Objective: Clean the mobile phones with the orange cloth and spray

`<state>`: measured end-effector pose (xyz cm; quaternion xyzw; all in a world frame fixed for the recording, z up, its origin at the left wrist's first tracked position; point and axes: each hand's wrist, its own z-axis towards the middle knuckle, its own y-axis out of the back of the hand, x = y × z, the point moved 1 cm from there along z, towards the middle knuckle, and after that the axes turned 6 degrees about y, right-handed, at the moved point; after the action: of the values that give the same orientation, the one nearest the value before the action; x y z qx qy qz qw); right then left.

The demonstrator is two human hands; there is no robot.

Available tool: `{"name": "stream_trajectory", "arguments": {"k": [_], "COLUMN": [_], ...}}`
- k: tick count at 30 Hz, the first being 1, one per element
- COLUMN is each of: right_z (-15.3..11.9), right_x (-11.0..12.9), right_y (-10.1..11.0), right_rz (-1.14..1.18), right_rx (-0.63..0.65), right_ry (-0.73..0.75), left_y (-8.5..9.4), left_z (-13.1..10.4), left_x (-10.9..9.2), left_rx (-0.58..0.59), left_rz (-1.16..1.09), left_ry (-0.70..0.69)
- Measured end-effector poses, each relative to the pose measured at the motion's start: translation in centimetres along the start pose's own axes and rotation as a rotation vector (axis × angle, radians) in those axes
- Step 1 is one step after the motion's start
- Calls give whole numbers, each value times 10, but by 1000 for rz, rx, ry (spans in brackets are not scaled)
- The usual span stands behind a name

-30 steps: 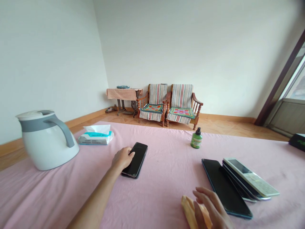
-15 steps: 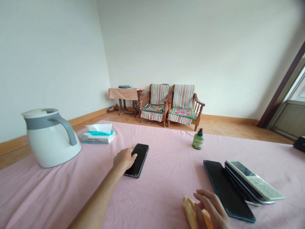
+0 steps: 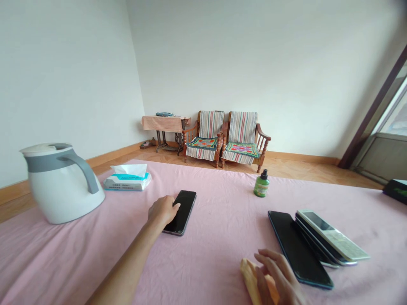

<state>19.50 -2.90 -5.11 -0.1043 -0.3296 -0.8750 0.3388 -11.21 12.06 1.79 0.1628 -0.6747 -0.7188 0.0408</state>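
Observation:
My left hand (image 3: 163, 209) grips the left edge of a black smartphone (image 3: 185, 211) lying screen up, with the thumb over its dark screen. The other fingers are curled and partly hidden. At the bottom edge, my right hand (image 3: 280, 274) has curved fingers closed around a folded yellow cloth (image 3: 249, 276); part of both is cut off. Just right of that hand lies a large dark phone (image 3: 299, 245). Leaning against it is a small stack of phones, topped by a pale keypad phone (image 3: 337, 237).
A pink cloth (image 3: 216, 237) covers the surface. On it stand a white and grey jug (image 3: 63, 190), a tissue pack (image 3: 127, 182) and a green bottle (image 3: 261, 186). A black box (image 3: 396, 190) sits at the right edge. Two wooden chairs (image 3: 242, 131) stand beyond.
The whole view has shifted slightly, so things appear a little further left. Both hands keep their places on the phone and the cloth.

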Motion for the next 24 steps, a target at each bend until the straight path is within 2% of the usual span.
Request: {"name": "stream_trajectory", "arguments": {"k": [2, 4, 7, 10, 12, 17, 20, 24], "right_z": [5, 12, 18, 18, 16, 15, 19, 21], "right_x": [-1, -5, -16, -27, -32, -31, -25, -17], "right_y": [10, 22, 44, 59, 60, 52, 51, 51], "right_rz": [-87, -218, -518, -749, -790, -791, -828, -850], "right_rx": [37, 13, -65, -6, 86, 210, 249, 236], "right_ry": [31, 20, -126, -319, -407, -470, -509, -518], "left_y": [1, 3, 3, -1, -4, -13, -17, -20], "left_z": [1, 1, -3, -18, -32, -66, -80, -90], "left_x": [-1, -4, -16, -34, -46, -69, -77, -84], "left_rx": [-88, -222, -395, -481, -496, -449, -392, -254], "left_rz": [-37, -100, -248, -390, -457, -539, -564, -632], "left_ry": [-51, -137, -305, -497, -617, -860, -947, -1001]}}
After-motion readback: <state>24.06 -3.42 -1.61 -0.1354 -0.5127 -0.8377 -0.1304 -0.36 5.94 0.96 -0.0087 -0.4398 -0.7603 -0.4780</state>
